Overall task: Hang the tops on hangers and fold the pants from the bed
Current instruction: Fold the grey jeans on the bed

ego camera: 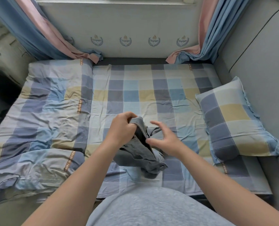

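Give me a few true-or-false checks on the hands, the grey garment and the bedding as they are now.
1. The left hand grips the grey garment. True.
2. The right hand is balled into a fist. False: its fingers are spread open beside the garment.
3. The pillow lies on the left of the bed. False: it lies on the right; the quilt is on the left.
4. The garment is bunched up, not folded. True.
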